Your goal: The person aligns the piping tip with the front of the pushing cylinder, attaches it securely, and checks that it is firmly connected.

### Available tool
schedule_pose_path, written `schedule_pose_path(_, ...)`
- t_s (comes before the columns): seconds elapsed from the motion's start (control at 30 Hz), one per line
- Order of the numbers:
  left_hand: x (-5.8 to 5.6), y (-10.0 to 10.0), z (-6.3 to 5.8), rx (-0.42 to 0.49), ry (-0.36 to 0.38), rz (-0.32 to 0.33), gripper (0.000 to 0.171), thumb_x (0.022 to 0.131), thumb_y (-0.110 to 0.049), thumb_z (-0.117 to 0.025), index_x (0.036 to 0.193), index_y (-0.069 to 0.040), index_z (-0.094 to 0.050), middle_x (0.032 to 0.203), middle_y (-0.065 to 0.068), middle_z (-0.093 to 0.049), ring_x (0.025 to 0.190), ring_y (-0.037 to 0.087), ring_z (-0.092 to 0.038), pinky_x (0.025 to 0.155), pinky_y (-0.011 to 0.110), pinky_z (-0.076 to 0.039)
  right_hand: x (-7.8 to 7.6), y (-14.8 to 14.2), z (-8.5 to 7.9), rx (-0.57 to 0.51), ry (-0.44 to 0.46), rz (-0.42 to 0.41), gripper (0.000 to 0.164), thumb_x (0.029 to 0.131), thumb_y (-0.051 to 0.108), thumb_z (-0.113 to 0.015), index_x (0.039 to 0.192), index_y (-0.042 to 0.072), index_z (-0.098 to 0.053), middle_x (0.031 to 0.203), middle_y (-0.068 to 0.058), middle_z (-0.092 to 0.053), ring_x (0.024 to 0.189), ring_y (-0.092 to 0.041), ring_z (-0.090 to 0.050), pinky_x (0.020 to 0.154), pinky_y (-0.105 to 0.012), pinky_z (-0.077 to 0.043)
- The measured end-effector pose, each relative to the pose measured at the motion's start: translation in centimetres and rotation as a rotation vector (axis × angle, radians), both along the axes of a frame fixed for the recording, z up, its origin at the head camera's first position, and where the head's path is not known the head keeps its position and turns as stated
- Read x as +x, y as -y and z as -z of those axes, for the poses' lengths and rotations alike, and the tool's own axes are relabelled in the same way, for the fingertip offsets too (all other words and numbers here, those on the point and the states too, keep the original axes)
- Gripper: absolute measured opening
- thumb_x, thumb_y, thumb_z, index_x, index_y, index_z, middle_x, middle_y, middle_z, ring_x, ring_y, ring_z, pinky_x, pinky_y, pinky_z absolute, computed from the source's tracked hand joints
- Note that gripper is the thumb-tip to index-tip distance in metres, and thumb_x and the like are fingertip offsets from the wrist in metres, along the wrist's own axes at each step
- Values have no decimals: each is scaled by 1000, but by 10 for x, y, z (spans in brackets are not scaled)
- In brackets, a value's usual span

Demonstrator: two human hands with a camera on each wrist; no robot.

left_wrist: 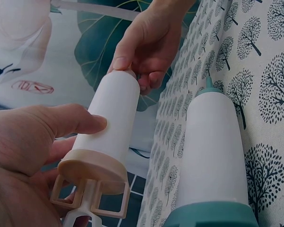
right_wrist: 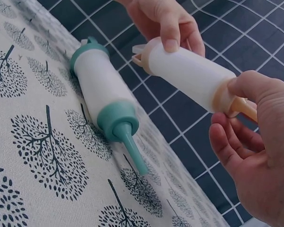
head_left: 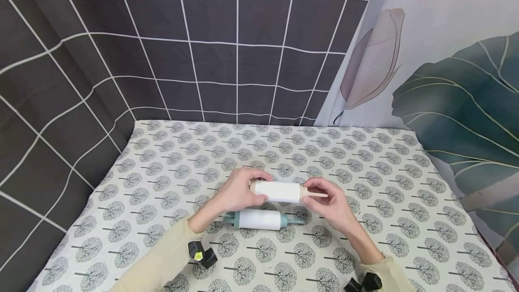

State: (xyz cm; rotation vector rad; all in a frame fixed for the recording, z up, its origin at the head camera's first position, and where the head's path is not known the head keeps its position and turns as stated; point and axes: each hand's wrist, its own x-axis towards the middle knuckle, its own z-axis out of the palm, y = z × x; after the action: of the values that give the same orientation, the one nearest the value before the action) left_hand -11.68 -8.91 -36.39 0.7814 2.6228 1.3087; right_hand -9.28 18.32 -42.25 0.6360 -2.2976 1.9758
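A white syringe (head_left: 280, 192) with a beige nozzle cap (right_wrist: 222, 96) and beige finger loops (left_wrist: 123, 210) is held level above the table. My left hand (head_left: 240, 191) grips its barrel near the loop end, thumb on the side facing me. At the other end my right hand (head_left: 334, 203) pinches the nozzle cap between thumb and fingers. The beige nozzle points to the right. A second white syringe (head_left: 259, 219) with teal ends lies on the table just nearer to me, its teal nozzle (right_wrist: 134, 150) also pointing right. Neither hand visibly touches that one.
A cloth printed with trees (head_left: 170, 238) covers the table. Behind and to the left hangs a dark curtain (head_left: 211, 62) with white grid lines. A pale curtain (head_left: 425, 57) with leaf patterns hangs at the right. Small black devices (head_left: 201, 254) sit on both wrists.
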Motion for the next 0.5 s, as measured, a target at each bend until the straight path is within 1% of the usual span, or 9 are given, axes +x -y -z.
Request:
schedule_pose_path(0.2,0,0,0,-15,-20,-1,43,70,-4,-84,111,-10,-73,99,0,-71,84,14,-57,78,39,-45,2,-1,0,22,40,27,25,88,-4,-69,112,-7,-62,106,-20,-65,91,-23,-67,77,-35,-58)
schedule_pose_path(0.3,0,-1,0,-22,-28,-2,42,70,-5,-84,111,-11,-74,98,-1,-71,83,14,-56,80,41,-43,2,-1,-1,31,62,46,23,89,-2,-69,110,-8,-63,101,-18,-66,83,-24,-68,73,-35,-59)
schedule_pose_path(0.43,0,-1,-1,-27,-35,2,42,70,-5,-85,110,-11,-74,98,-1,-72,83,14,-55,78,39,-44,3,-1,-2,31,86,49,20,92,0,-67,108,-11,-63,91,-16,-68,71,-32,-67,66,-33,-59)
schedule_pose_path(0.5,1,-1,-1,-32,-34,-1,42,70,-5,-85,110,-11,-74,99,-1,-72,84,15,-55,77,39,-45,3,-1,-3,24,97,42,20,93,1,-66,108,-13,-62,89,-17,-68,69,-35,-67,64,-32,-59)
